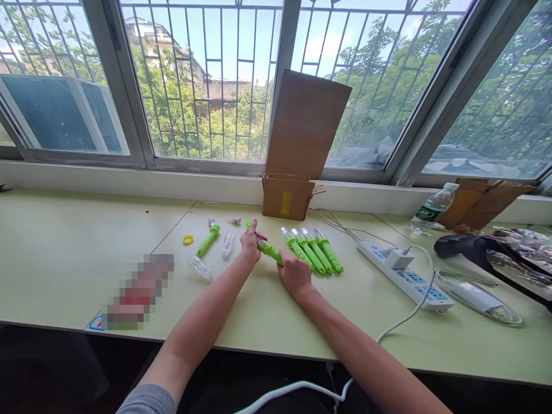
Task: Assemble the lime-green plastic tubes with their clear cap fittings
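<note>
Between my two hands slants a green plastic stick [270, 252] with a clear section and something red near its upper part. My left hand [250, 244] is wrapped round the upper part, thumb pointing up. My right hand [295, 272] grips the lower end in a closed fist. Just right of my hands, several green sticks with clear tips [318, 253] lie side by side. Left of my left hand are another green stick [209, 240], a clear plastic tube [228, 245], a larger clear tube [200, 267] and a yellow ring [188, 240]. A small clear piece [234, 220] lies behind them.
An open cardboard box [286, 198] stands by the window. On the right are a white power strip [405, 276] with a plugged-in charger, a coiled cable [478, 296], a water bottle [433, 208] and a black curved object [468, 247]. A white cord crosses the table's front edge.
</note>
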`<action>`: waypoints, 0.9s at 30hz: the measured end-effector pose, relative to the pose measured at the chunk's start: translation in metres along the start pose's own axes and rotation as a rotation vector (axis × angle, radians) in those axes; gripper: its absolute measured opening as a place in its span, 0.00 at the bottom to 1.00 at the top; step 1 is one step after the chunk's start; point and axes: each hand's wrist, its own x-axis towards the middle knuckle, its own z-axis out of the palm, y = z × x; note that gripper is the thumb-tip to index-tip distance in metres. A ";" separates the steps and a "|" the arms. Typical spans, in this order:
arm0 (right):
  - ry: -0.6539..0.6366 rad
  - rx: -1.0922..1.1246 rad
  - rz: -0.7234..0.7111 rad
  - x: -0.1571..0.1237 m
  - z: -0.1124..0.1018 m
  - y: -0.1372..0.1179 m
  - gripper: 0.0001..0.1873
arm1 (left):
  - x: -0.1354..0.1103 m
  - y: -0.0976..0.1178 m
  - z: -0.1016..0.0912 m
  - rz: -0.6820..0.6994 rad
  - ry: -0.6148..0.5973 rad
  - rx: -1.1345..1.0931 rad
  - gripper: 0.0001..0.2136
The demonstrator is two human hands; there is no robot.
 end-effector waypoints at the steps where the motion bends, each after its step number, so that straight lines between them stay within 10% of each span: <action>1: -0.015 0.000 -0.002 -0.001 0.000 -0.002 0.09 | 0.000 0.001 0.000 0.000 0.004 0.006 0.25; 20: -0.110 0.631 0.012 0.002 0.003 0.000 0.08 | -0.010 0.014 0.009 0.012 -0.173 0.053 0.25; 27: -0.434 1.167 0.063 0.001 -0.006 0.003 0.09 | -0.013 0.019 0.012 -0.036 -0.283 0.057 0.25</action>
